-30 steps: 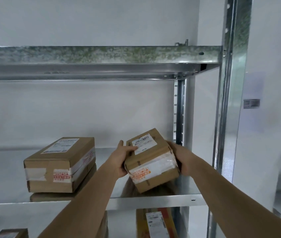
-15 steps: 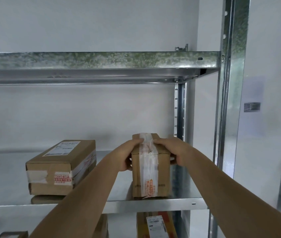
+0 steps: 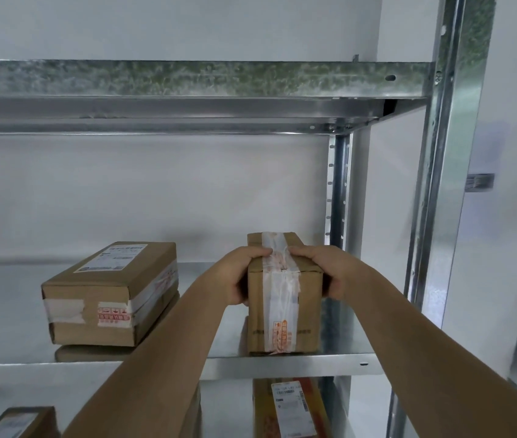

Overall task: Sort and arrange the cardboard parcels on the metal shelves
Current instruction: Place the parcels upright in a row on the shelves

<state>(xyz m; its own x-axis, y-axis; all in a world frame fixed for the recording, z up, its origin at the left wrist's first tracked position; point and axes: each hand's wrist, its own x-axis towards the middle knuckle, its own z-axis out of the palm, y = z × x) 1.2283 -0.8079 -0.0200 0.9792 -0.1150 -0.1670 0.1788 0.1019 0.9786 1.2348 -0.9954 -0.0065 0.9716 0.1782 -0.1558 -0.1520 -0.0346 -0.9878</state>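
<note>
left hand (image 3: pixel 241 276) + right hand (image 3: pixel 329 270) grip upright parcel (image 3: pixel 284 311) | on metal shelf (image 3: pixel 282 366) | flat parcel (image 3: pixel 111 295) left

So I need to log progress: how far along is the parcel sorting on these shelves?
Done: a labelled parcel lies on the middle shelf. In hand: the left hand and right hand grip a taped parcel standing upright at the shelf's front edge. Left: letting go, perhaps the parcels below.

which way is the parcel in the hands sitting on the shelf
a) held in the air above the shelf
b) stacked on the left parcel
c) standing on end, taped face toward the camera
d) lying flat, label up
c: the held parcel stands upright on the shelf, tape strip facing the camera, gripped near its top by the left hand and right hand.
</note>
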